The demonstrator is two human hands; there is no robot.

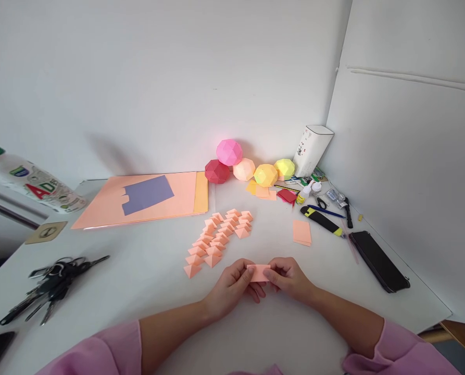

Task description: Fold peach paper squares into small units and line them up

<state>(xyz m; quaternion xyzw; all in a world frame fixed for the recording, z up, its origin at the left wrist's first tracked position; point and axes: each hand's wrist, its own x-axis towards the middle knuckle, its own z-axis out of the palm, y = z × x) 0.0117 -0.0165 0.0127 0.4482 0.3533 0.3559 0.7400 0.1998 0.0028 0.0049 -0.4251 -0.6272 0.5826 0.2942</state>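
A small folded piece of peach paper [259, 273] is pinched between my two hands just above the table. My left hand [234, 284] grips its left end with thumb and fingers, the other fingers curled beneath it. At the right end, my right hand [290, 278] holds it the same way. Beyond my left hand lie rows of folded peach paper triangles [212, 250], several in each row and overlapping. A few flat peach paper slips [302, 232] rest in a small stack beyond my right hand.
Faceted paper balls [229, 152] stand against the wall. To the right are a utility knife [322, 221], a glue bottle [303, 194], a black case [379, 260] and a white box [313, 151]. Large paper sheets [99, 205], keys [54, 284] and a spray can [33, 182] are at left.
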